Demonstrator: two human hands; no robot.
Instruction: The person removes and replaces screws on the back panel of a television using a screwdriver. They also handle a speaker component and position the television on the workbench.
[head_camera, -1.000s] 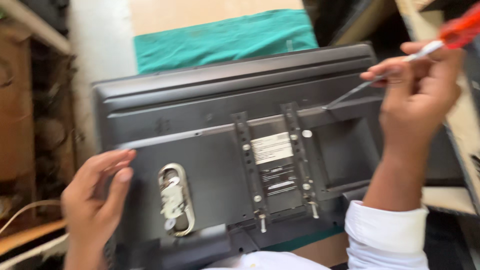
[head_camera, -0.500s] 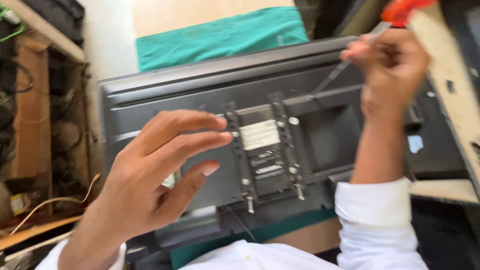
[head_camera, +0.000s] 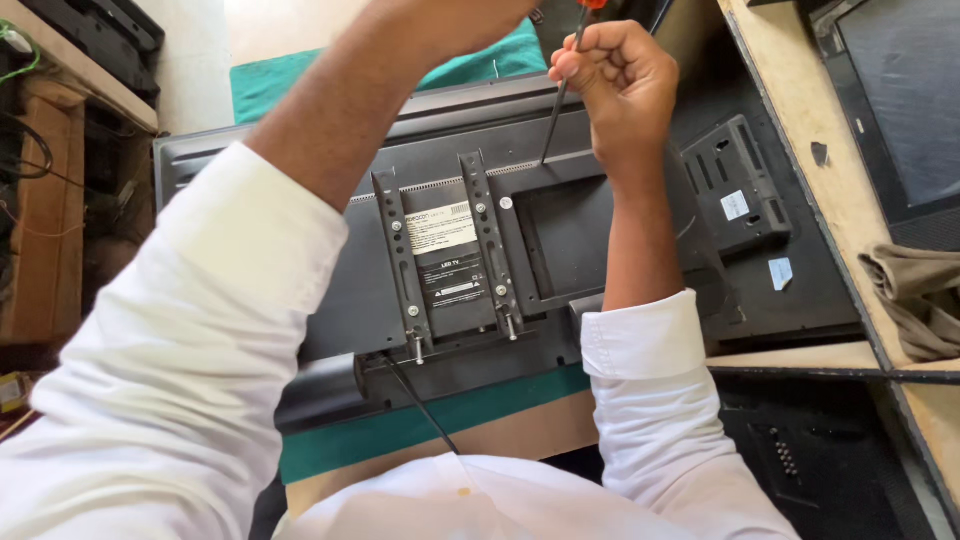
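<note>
A black flat television lies face down on a green cloth. Two vertical metal mounting brackets flank a label sticker on its back. My right hand grips a screwdriver with an orange handle. Its shaft stands almost upright, with the tip on the back cover just right of the brackets. My left arm in a white sleeve crosses the view, and its bare forearm runs up past the top edge. The left hand is out of frame.
A loose black plastic cover lies at the television's right end. A wooden bench to the right carries a folded grey cloth and another dark screen. Wooden shelves with wires stand at the left. A black cable trails toward me.
My left hand lifted off the television's lower left, swept across the view and went out at the top. My right hand brought the screwdriver more upright and leftward, near the brackets.
</note>
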